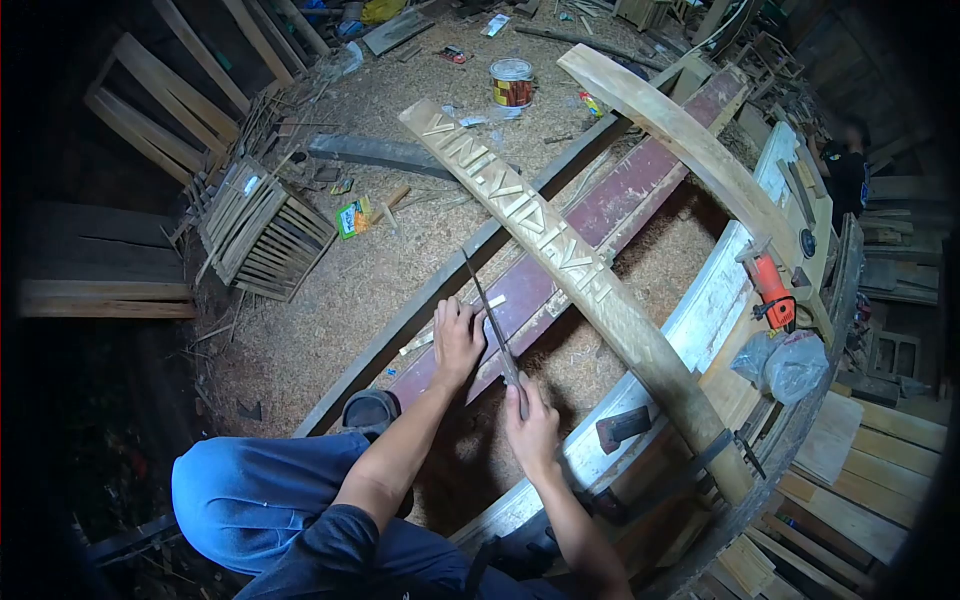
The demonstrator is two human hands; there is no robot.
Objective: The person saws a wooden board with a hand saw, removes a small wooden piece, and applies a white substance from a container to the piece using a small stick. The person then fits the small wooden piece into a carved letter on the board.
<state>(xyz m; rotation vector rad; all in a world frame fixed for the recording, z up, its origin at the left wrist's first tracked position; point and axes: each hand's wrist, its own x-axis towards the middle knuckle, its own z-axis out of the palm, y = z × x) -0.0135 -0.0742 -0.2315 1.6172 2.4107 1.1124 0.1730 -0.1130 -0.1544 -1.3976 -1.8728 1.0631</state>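
- While the right hand (532, 425) wraps closed round the handle of a long, dark bladed tool (506, 353), its tip points forward, away from the body.
- The left hand (457, 345), half curled, rests over a pale wooden strip (498, 301); whether it grips or only presses cannot be told.
- The strip lies across the maroon board (630, 190), by the blade.
- Beyond, a plank (640, 340) bearing raised wooden pieces crosses that board.
- Farther right lies an orange power tool (770, 285).

Honestly can't make out any actual words here. The can (511, 93) has a red-and-yellow label, the green packet (352, 218) has some print, both too small. Strips (524, 207) on the board (640, 345) look letter-like, but nothing I'd swear to.
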